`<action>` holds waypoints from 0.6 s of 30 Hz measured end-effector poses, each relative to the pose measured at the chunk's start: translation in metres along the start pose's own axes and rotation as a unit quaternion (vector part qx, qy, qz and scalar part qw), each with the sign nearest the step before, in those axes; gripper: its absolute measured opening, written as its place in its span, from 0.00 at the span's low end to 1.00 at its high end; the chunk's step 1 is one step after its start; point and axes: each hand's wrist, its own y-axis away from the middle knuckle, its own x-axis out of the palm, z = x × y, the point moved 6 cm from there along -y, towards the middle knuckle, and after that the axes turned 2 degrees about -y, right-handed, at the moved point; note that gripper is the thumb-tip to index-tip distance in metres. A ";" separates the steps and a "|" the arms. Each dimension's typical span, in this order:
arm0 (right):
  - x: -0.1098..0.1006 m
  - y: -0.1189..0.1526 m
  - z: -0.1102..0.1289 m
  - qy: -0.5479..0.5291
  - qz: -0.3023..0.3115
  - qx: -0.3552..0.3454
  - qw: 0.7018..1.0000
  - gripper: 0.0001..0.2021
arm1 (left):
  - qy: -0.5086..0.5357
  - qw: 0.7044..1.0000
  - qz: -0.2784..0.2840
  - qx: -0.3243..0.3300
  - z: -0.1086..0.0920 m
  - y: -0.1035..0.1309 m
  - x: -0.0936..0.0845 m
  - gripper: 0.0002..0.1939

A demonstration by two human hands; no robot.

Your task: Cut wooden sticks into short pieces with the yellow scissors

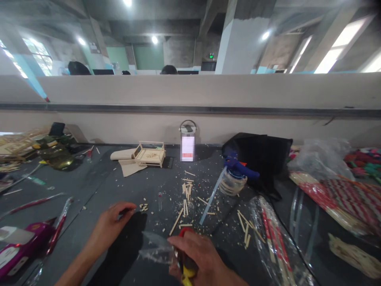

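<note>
My left hand (112,221) hovers over the dark table, fingers curved and apart, with nothing seen in them. Just beyond its fingertips lies a small heap of cut wood bits (143,207). In the lower middle, my right hand (200,254) is closed around a tool with red and yellow handles (188,273), whose kind is mostly hidden. A blurred, see-through two-pronged shape (156,247) points left from that hand; I cannot tell whether it is plastic or the tool's moving blades. Thin wooden sticks (187,191) and chips lie ahead.
A small wooden frame model (150,154) and a lit phone (187,149) stand at the back. A jar (233,182) with a blue glue gun-like object (241,167) sits right of centre, near bagged sticks (275,242). A purple device (26,246) is at left.
</note>
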 end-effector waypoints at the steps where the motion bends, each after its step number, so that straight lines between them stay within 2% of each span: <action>1: 0.003 0.002 0.000 0.000 0.022 -0.005 1.000 0.24 | -0.035 0.999 0.005 0.012 0.002 -0.001 0.001 0.10; 5: 0.012 0.006 0.002 0.015 0.139 0.007 0.990 0.27 | -0.118 0.992 0.005 0.038 0.006 -0.006 0.001 0.13; 7: 0.011 0.005 0.005 0.018 0.166 0.015 0.986 0.27 | -0.130 0.991 0.010 0.042 0.005 -0.007 0.001 0.13; 12: 0.009 0.004 0.012 0.023 0.168 -0.018 0.985 0.26 | -0.135 0.990 0.033 0.039 0.002 -0.011 0.005 0.14; 18: 0.014 0.008 0.007 0.030 0.162 -0.037 0.986 0.27 | -0.149 0.984 0.065 0.079 0.003 -0.020 0.017 0.11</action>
